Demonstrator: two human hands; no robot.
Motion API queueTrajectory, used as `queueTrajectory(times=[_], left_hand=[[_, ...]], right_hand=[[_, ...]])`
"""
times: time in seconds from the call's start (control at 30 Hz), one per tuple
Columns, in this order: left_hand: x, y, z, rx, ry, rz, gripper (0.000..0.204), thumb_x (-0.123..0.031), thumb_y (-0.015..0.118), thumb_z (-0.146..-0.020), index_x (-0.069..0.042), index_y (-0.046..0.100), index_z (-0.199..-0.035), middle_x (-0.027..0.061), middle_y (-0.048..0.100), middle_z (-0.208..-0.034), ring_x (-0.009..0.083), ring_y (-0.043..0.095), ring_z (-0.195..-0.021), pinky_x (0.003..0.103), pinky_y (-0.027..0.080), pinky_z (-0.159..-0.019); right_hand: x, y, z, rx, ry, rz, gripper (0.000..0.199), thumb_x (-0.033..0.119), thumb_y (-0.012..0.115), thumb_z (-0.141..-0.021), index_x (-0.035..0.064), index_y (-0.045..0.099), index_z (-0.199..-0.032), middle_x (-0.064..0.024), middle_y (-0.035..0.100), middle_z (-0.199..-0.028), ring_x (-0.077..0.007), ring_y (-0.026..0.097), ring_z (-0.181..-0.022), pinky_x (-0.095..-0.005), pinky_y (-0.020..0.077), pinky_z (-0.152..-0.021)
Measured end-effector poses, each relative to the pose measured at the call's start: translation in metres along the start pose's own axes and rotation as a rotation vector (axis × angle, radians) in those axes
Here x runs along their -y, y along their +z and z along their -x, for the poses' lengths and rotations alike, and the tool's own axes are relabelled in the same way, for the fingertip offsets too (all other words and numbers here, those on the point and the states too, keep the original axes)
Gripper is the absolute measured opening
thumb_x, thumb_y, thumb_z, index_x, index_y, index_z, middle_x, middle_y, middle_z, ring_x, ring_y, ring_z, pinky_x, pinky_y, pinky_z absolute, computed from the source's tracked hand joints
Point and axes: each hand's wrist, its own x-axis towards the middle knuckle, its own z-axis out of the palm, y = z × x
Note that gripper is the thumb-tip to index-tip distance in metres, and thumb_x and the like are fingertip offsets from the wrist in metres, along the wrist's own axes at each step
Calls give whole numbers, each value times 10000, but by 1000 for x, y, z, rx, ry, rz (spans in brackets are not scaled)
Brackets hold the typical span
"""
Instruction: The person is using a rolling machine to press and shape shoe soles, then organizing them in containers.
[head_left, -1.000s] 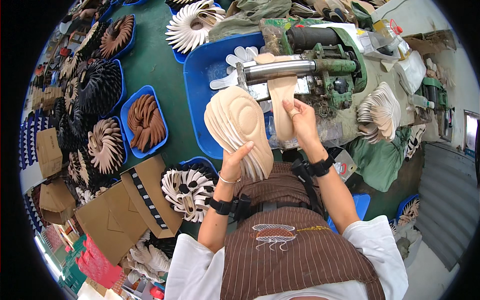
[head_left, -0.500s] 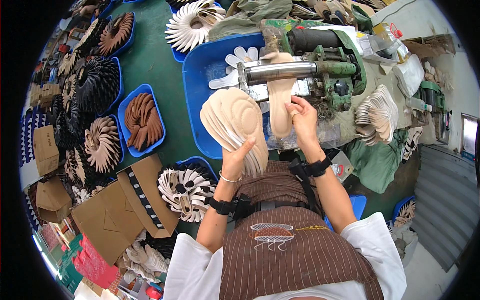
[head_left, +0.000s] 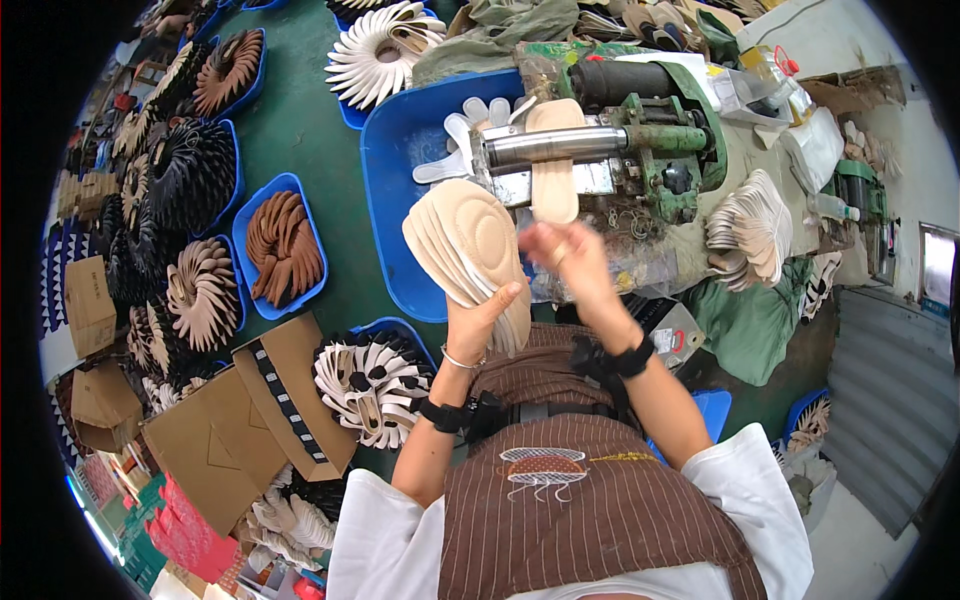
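Observation:
My left hand grips a fanned stack of beige insoles, its thumb lying over the top one. A single beige insole lies under the steel roller of a green machine, with one end sticking out toward me and the other beyond the roller. My right hand is beside the stack, below the near end of that insole and apart from it. Motion smears its fingers, so I cannot make out whether they hold anything.
Behind the roller, a blue tub contains several pale insoles. A fanned pile of insoles rests on the bench at right. Blue baskets with brown insoles and white ones stand on the green floor, near an open cardboard box.
My right hand has let go of the insole at the roller and moved left toward the stack. That insole has shifted away from me through the roller. My left hand stays nearly still.

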Motion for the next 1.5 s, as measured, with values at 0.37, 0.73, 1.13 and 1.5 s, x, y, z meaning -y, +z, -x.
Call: queueTrajectory(times=[0.37, 0.73, 1.13, 1.5], left_hand=[[-1, -5, -5, -164, 65, -36, 413, -107, 713, -818, -4, 528, -1173, 108, 618, -1048, 156, 595, -955, 300, 490, -836], [5, 13, -9, -259, 190, -47, 489, -72, 758, -771, 27, 525, -1189, 84, 607, -1117, 158, 580, -1004, 299, 483, -874], [1, 3, -9, -174, -45, 129, 417, -191, 636, -888, 6, 485, -1222, 124, 606, -1099, 214, 612, -943, 357, 548, -749], [12, 6, -16, -367, 183, 161, 432, -145, 709, -836, 21, 504, -1178, 94, 605, -1083, 167, 603, -927, 297, 512, -813]], right_hand=[[-12, -23, 14, -255, -71, -44, 205, 25, 609, -867, -3, 463, -1008, -123, 668, -890, -137, 631, -779, -271, 522, -682], [-10, 20, 41, 62, -177, 174, 132, 58, 592, -895, -16, 564, -1000, -99, 670, -964, -114, 610, -897, -251, 497, -777], [15, -19, -16, -165, -83, 59, 263, 131, 610, -897, -58, 570, -1076, -101, 673, -897, -112, 623, -787, -244, 500, -686], [-21, -8, 24, -111, -77, -17, 91, 56, 592, -893, -19, 551, -926, -71, 661, -869, -81, 588, -764, -229, 482, -681]])
